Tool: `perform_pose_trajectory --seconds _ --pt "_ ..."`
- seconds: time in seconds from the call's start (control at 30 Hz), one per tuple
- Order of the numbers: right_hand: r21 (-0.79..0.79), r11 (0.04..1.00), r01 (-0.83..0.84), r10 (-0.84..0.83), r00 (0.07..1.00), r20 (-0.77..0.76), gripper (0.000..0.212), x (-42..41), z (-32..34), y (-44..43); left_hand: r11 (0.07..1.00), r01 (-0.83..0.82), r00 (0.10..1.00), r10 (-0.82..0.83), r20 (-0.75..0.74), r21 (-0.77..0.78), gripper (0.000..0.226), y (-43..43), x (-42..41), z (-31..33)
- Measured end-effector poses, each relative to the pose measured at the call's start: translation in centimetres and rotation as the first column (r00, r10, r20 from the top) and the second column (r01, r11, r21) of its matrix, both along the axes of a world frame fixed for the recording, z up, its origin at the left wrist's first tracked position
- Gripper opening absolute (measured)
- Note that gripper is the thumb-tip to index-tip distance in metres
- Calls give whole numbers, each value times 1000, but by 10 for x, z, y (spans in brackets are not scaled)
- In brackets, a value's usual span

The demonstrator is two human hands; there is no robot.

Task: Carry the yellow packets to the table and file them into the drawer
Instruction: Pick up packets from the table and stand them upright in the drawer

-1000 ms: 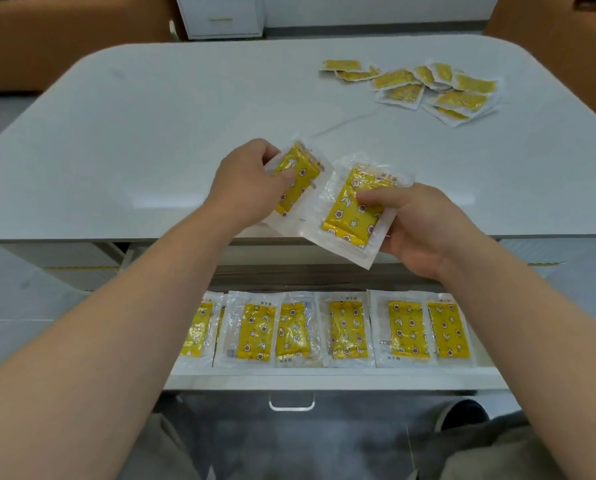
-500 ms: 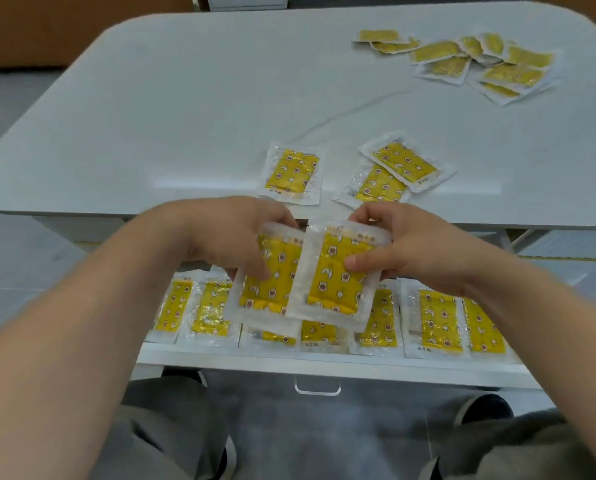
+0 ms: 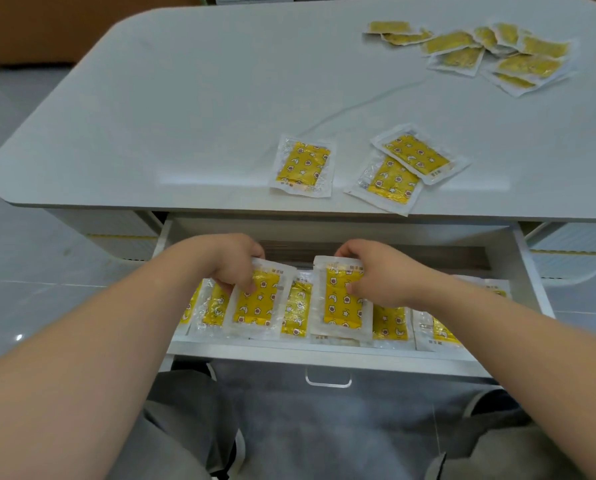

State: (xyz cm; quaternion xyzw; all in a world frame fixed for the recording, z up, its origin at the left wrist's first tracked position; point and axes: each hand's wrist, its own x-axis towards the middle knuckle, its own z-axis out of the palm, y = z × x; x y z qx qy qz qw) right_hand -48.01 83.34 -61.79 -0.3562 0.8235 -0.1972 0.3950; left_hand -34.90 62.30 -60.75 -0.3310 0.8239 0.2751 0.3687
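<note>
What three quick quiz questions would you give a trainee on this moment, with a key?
1. True or false: the left hand grips the left packet and the right hand grips the right packet, both over the open drawer.
2. How many packets lie near the table's front edge, apart from the far pile? A two, B three, C five.
3. Fill in: the far pile lies toward the table's ____ side.
Key: 1 true; 2 B, the lone packet plus the overlapping pair; 3 right.
</note>
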Motion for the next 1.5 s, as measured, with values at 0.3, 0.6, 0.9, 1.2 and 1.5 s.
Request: perform_pose_trajectory --seconds 0.3,0.6,0.9,1.2,1.5 --pt "8 1000 -30 30 999 16 49 5 -12 -9 891 284 959 -258 120 -353 57 1 8 -17" --pt "100 978 -185 201 963 -181 60 11 -29 -14 812 331 943 -294 154 -480 80 15 9 -2" --pt "186 956 -228 292 815 -501 70 17 -39 -6 894 292 947 -321 -31 -339 55 40 -9 63" --pt "-44 974 -224 172 848 -501 30 19 31 -7 910 53 864 -248 -438 -411 25 44 -30 75" --pt "-500 822 271 -468 822 -325 21 -40 68 3 829 -186 724 -247 -644 -527 24 43 -54 59"
